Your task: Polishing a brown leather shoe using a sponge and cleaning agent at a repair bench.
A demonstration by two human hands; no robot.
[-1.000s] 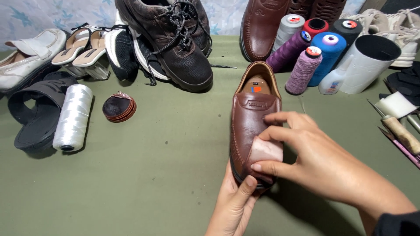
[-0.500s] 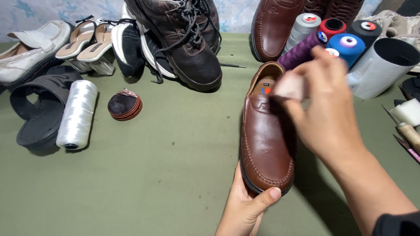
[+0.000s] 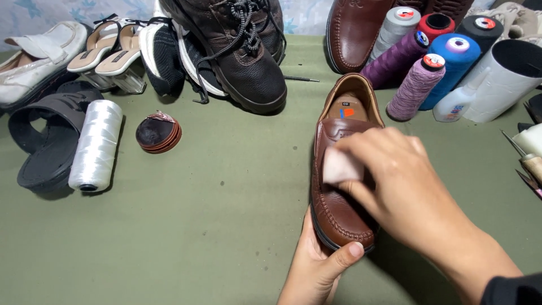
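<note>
A brown leather loafer (image 3: 339, 212) lies lengthwise on the green table, toe toward me. My left hand (image 3: 319, 262) cups its toe from below, thumb on the sole's edge. My right hand (image 3: 395, 189) presses a small pale pad (image 3: 339, 167) against the shoe's upper, near the tongue. The shoe's opening shows a tan insole with an orange and blue label.
Thread cones (image 3: 435, 62) and a white tube (image 3: 502, 79) stand at the back right. A dark boot (image 3: 237, 56), sandals (image 3: 113, 51), a white shoe (image 3: 34, 59), a black sole (image 3: 48, 141), a white thread spool (image 3: 96, 144) and a round tin (image 3: 158, 133) lie left. Tools (image 3: 528, 164) sit at the right edge.
My right hand moved from the toe up past the shoe's opening, then came down onto the upper with the pad. My left hand kept hold of the toe.
</note>
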